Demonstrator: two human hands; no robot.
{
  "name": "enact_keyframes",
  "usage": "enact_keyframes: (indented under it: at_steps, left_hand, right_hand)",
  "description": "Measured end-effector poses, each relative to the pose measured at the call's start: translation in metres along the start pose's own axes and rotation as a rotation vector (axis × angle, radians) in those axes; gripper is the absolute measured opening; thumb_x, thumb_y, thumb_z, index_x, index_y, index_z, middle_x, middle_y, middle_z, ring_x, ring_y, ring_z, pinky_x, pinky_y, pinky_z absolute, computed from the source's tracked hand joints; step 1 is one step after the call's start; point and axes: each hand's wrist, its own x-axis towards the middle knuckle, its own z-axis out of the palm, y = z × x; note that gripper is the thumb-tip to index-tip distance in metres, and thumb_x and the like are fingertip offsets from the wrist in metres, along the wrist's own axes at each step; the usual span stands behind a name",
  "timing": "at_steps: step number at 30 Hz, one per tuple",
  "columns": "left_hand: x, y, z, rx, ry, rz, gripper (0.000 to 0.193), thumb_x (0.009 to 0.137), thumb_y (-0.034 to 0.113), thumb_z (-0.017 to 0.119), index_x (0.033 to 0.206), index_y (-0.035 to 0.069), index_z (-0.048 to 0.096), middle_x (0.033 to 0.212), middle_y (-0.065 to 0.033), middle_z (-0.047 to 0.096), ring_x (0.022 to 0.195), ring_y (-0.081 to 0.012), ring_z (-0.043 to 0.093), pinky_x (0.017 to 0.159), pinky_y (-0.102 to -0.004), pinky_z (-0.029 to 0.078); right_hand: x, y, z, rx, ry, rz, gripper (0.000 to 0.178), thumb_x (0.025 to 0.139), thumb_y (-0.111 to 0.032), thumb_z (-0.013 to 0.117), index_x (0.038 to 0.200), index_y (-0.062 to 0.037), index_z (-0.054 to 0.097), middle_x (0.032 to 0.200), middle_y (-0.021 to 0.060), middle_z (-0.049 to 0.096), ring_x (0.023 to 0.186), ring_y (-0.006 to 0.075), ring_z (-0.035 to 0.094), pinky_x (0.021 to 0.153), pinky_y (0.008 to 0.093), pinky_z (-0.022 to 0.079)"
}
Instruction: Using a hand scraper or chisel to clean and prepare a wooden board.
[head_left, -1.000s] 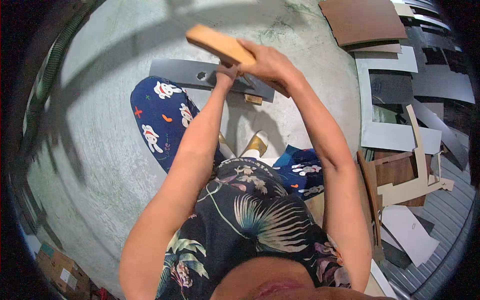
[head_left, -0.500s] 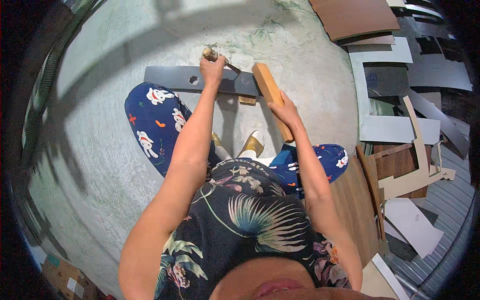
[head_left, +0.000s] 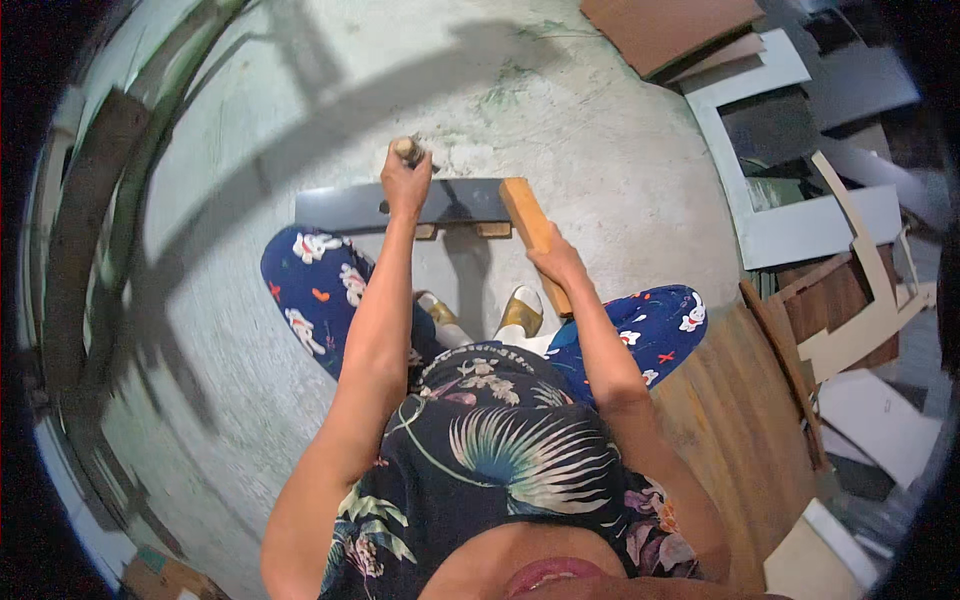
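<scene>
Here we are, and the left hand (head_left: 405, 188) is wrapped snugly round a short hand tool with a round, pale wooden end (head_left: 404, 147), a bit of dark shaft peeking out to its right. Across from it, the right hand (head_left: 562, 262) has a long rectangular block of orange-brown wood (head_left: 525, 208) gripped along its nearer half! Its far end overlaps the right end of a long, flat, dark-grey board (head_left: 460, 200); touching or apart, I can't call it. That board lies crosswise beyond the olive-gold slippers (head_left: 522, 314), with small light-brown wooden supports (head_left: 493, 230) at its near edge, and a dark hole (head_left: 383, 207) just beside the left wrist.

Good form, I'd say: seat the tool's tip, which I can't make out, firmly before any tap; bring the block squarely onto that pale end, well clear of the knuckles; short, measured swings, working over a support so the board doesn't rock.
</scene>
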Motion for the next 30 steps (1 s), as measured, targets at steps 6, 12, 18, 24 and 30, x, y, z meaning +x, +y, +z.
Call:
enact_keyframes:
  at_steps: [6, 12, 18, 24, 30]
  left_hand:
    - [0.003, 0.048, -0.005, 0.379, -0.009, 0.46, 0.031, 0.068, 0.01, 0.069, 0.098, 0.009, 0.061, 0.094, -0.0131, 0.064, 0.085, -0.0341, 0.06, 0.075, -0.0423, 0.046]
    - [0.029, 0.057, -0.029, 0.446, -0.134, 0.644, 0.021, 0.064, 0.007, 0.066, 0.085, 0.01, 0.062, 0.084, -0.0126, 0.064, 0.076, -0.0348, 0.056, 0.07, -0.0461, 0.043]
    - [0.03, 0.013, -0.017, 0.976, -0.56, 0.243, 0.016, 0.076, 0.024, 0.061, 0.087, 0.012, 0.065, 0.087, -0.0132, 0.069, 0.088, -0.0349, 0.065, 0.073, -0.0464, 0.048]
    - [0.017, -0.041, -0.024, 1.026, -0.799, 0.062, 0.029, 0.077, 0.032, 0.065, 0.1, 0.015, 0.066, 0.106, -0.0184, 0.065, 0.095, -0.0347, 0.064, 0.08, -0.0486, 0.05]
    - [0.003, -0.07, -0.012, 1.027, -0.884, -0.014, 0.056, 0.075, 0.02, 0.068, 0.128, 0.026, 0.051, 0.149, -0.024, 0.026, 0.107, -0.0382, 0.062, 0.082, -0.0445, 0.053]
  right_hand:
    - [0.003, -0.002, -0.009, 0.042, 0.014, -0.007, 0.091, 0.071, -0.04, 0.067, 0.147, -0.0104, 0.026, 0.122, 0.0253, 0.058, 0.115, 0.0379, 0.056, 0.096, 0.0426, 0.046]
    - [-0.039, -0.05, -0.061, 0.202, -0.056, -0.155, 0.075, 0.072, -0.039, 0.069, 0.133, -0.0047, 0.044, 0.119, 0.0244, 0.06, 0.112, 0.0362, 0.058, 0.094, 0.0412, 0.047]
    - [-0.023, -0.034, -0.043, 0.346, -0.01, -0.224, 0.065, 0.072, -0.034, 0.068, 0.127, -0.0039, 0.051, 0.115, 0.0243, 0.063, 0.109, 0.0353, 0.061, 0.091, 0.0399, 0.048]
    - [-0.007, -0.031, -0.029, 0.257, -0.008, -0.139, 0.065, 0.072, -0.034, 0.067, 0.127, -0.0043, 0.048, 0.113, 0.0245, 0.063, 0.107, 0.0365, 0.061, 0.091, 0.0406, 0.048]
    - [0.0, -0.031, -0.029, 0.213, -0.047, -0.095, 0.072, 0.071, -0.04, 0.068, 0.132, -0.0076, 0.044, 0.118, 0.025, 0.06, 0.112, 0.0371, 0.058, 0.093, 0.0413, 0.047]
